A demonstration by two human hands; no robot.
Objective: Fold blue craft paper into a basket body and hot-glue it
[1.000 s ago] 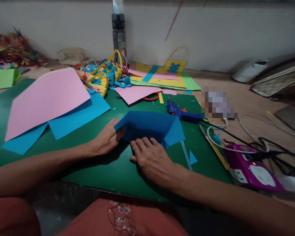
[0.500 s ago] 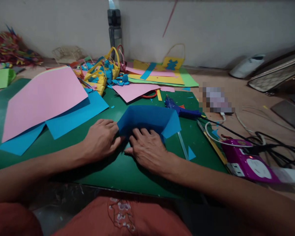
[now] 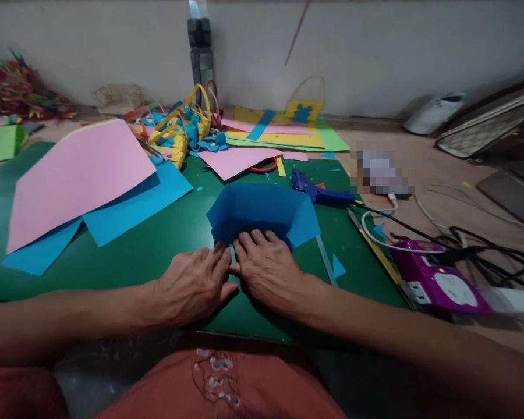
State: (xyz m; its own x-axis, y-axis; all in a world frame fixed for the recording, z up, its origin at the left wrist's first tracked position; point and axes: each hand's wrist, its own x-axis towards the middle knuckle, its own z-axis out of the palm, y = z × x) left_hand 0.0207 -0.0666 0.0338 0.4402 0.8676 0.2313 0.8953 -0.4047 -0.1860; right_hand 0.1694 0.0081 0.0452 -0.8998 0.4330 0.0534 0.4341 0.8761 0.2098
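Note:
A sheet of blue paper [image 3: 262, 209] stands partly folded on the green mat [image 3: 152, 265], its far and side flaps raised like an open box. At its near edge my right hand [image 3: 271, 270] holds the paper down, fingers bent over the fold and thumb turned toward my left hand. My left hand [image 3: 196, 282] is close beside it, fingers closed together with their tips on the near left part of the fold, thumb apart. The part of the paper under the fingertips is hidden.
A blue glue gun [image 3: 321, 191] lies just beyond the paper on the right, its cable running to a purple power strip [image 3: 436, 279]. Pink sheets [image 3: 82, 180] cover the left side. Red-handled scissors [image 3: 264, 167] and yellow-and-blue paper baskets [image 3: 179, 134] lie behind.
My left hand has let go of the paper's left side and moved toward me and right, next to my right hand. The left flap now shows in full. My right hand has barely moved.

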